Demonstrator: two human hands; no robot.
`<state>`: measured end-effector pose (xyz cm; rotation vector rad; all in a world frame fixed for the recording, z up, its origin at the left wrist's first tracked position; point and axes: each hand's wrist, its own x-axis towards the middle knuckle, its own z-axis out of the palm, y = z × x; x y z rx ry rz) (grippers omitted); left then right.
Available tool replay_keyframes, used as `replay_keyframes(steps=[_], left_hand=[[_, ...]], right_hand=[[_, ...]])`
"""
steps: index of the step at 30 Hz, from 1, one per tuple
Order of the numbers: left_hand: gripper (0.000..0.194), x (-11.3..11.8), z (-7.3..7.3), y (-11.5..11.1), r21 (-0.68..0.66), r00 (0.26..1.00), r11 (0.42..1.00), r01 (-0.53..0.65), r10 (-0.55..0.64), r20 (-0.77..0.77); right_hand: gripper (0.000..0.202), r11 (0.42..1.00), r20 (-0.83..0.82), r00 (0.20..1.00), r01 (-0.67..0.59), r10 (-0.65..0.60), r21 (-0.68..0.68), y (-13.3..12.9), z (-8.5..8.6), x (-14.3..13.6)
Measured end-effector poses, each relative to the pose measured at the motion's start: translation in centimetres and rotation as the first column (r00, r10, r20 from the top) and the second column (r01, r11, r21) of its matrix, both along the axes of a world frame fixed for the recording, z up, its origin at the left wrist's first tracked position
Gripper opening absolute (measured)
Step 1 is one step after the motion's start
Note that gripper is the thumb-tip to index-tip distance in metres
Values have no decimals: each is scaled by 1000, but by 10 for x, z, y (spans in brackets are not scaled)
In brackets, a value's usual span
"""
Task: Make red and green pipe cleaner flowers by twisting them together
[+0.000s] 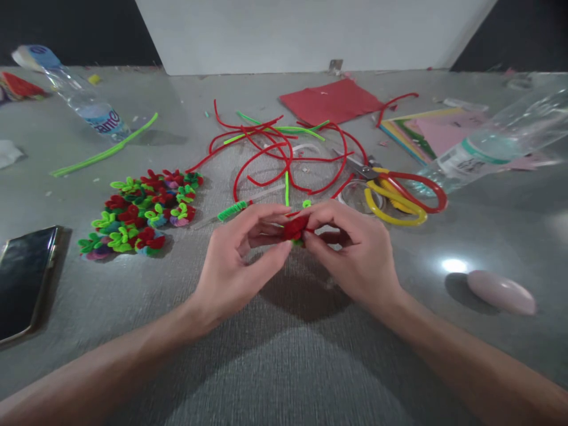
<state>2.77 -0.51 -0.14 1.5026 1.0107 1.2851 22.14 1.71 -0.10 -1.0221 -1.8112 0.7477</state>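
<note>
A small red pipe-cleaner piece point(294, 228) with bits of green is held between both hands near the middle of the view. My left hand point(248, 254) grips its left side between thumb and fingers. On the other side, the thumb and index finger of my right hand point(355, 251) pinch its right edge. Loose red pipe cleaners point(290, 155) lie in curls just beyond the hands, with some green ones among them. Left of my left hand sits a cluster of finished red, green and purple pieces point(133, 216). A green coil point(232, 210) is beside my left fingers.
Scissors point(402, 195) with red and yellow handles lie right of the curls. Bottles stand left point(84, 97) and right point(483, 148). Also on the table are a phone point(26, 278), a pinkish oval object point(501, 291), red sheet point(331, 100) and coloured papers point(444, 127).
</note>
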Motion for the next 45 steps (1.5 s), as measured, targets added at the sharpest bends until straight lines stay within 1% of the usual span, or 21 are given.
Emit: replay_keyframes(steps=[2, 3, 4, 6, 8, 9, 11, 12, 13, 14, 15, 18, 19, 23, 25, 28, 31, 33, 35, 38, 45], left_hand=[[25, -1, 4, -3, 44, 999, 999, -24, 26, -26], [22, -2, 6, -5, 95, 997, 995, -30, 37, -71], [21, -3, 9, -6, 163, 991, 986, -24, 46, -130], [23, -5, 14, -9, 330, 966, 944, 15, 72, -249], [27, -7, 16, -11, 462, 949, 884, 75, 79, -306], [30, -8, 16, -11, 517, 950, 852, 88, 85, -302], [38, -9, 13, -13, 580, 958, 812, 72, 106, -268], [41, -9, 11, -14, 582, 962, 813, 22, 142, -234], [45, -8, 9, -14, 533, 956, 846, 3, 154, -251], [46, -8, 7, -14, 501, 951, 865, -25, 174, -254], [43, -7, 6, -14, 489, 949, 869, -69, 208, -237], [30, -3, 6, -12, 529, 943, 839, -124, 266, -200], [26, -3, 7, -11, 544, 944, 830, -120, 265, -196], [19, -2, 12, -8, 469, 950, 881, -51, 188, -250], [17, -2, 14, -7, 457, 953, 889, -28, 162, -257], [16, -2, 12, -5, 483, 960, 876, -5, 140, -244], [20, -3, 9, -3, 501, 964, 865, 30, 107, -243], [23, -3, 8, -2, 473, 966, 880, 37, 89, -242], [21, -3, 8, -1, 459, 970, 888, 33, 82, -228], [15, -4, 11, -2, 489, 965, 871, 35, 97, -243], [12, -5, 13, -2, 506, 941, 861, 36, 141, -308]], right_hand=[[17, 1000, -54, 999, -4, 3, -11, 0, 0, 1], [17, 1000, -85, 996, -11, 10, -19, 0, 0, 1], [18, 999, -117, 993, -21, 18, -27, 0, -1, 2], [20, 997, -191, 980, -64, 53, -49, 0, -2, 4], [21, 982, -297, 946, -162, 128, -92, 2, -4, 5], [20, 967, -362, 917, -227, 171, -119, 3, -6, 6], [17, 919, -477, 844, -358, 244, -163, 6, -10, 6], [20, 894, -516, 812, -413, 273, -175, 7, -12, 7], [23, 870, -539, 786, -459, 304, -178, 8, -14, 7], [25, 848, -551, 766, -497, 331, -183, 9, -16, 7], [24, 828, -561, 750, -528, 350, -189, 9, -17, 7], [19, 788, -606, 709, -579, 361, -209, 10, -19, 7], [19, 782, -625, 694, -588, 357, -206, 10, -18, 7], [19, 767, -666, 654, -613, 358, -190, 11, -16, 7], [20, 754, -678, 645, -626, 354, -201, 12, -16, 7], [19, 740, -694, 628, -640, 351, -204, 12, -16, 7], [19, 738, -696, 619, -647, 362, -192, 12, -17, 7], [21, 743, -689, 621, -645, 373, -178, 12, -18, 7], [23, 750, -684, 620, -642, 385, -160, 13, -18, 7], [24, 759, -677, 626, -633, 387, -151, 14, -15, 8], [22, 817, -576, 708, -566, 409, -115, 14, -10, 11]])
